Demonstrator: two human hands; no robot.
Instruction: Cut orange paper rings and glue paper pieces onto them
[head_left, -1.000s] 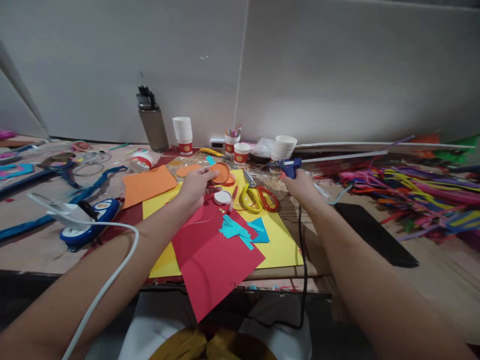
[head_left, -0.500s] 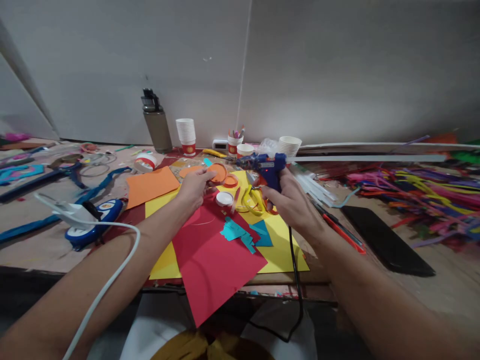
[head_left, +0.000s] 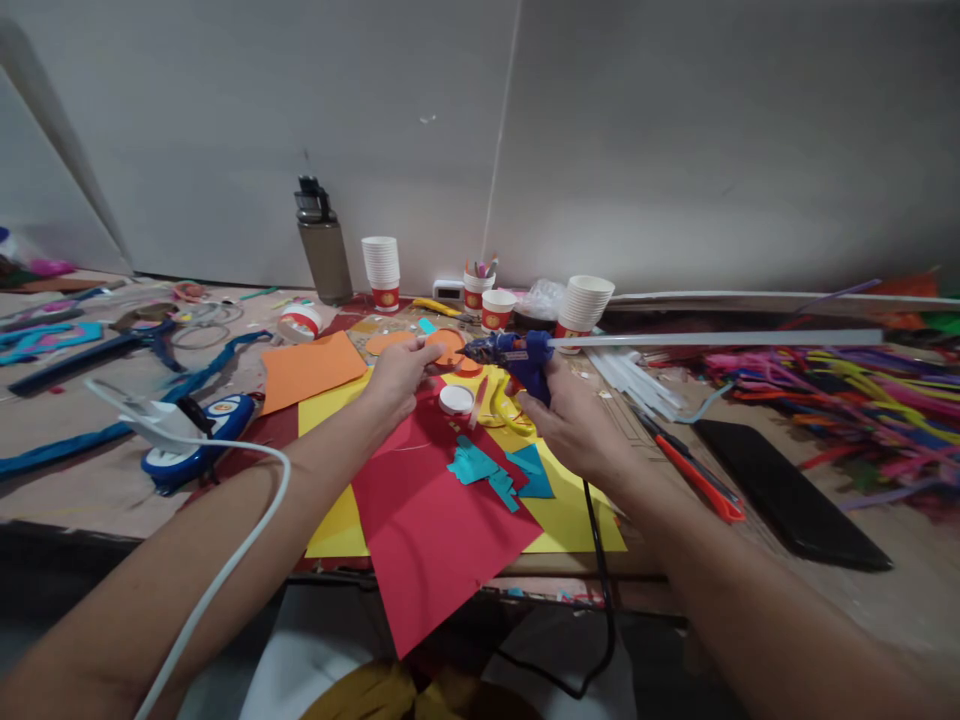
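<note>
My left hand [head_left: 401, 378] pinches a round orange piece [head_left: 448, 347] above the paper sheets. My right hand [head_left: 566, 408] is wrapped round the handle of a blue glue gun [head_left: 531, 362]. The gun's nozzle points left and is close to the orange piece's right edge; whether they touch I cannot tell. A long white glue stick [head_left: 712, 339] sticks out of the gun's back. Below the hands lie a small white lid [head_left: 456, 400], yellow-handled scissors [head_left: 510, 405] and turquoise paper scraps [head_left: 476, 463] on a red sheet [head_left: 442, 540].
A bottle [head_left: 325, 255], stacked paper cups [head_left: 381, 270] and a cup of pens [head_left: 478, 288] stand along the wall. At right are a black phone [head_left: 791, 490], a red cutter [head_left: 697, 478] and colourful pipe cleaners [head_left: 862, 400]. A blue power socket [head_left: 199, 445] sits at left.
The glue gun has turned and moved left, so its nozzle is now near the orange piece and its long glue stick shows. The whole view has shifted slightly.
</note>
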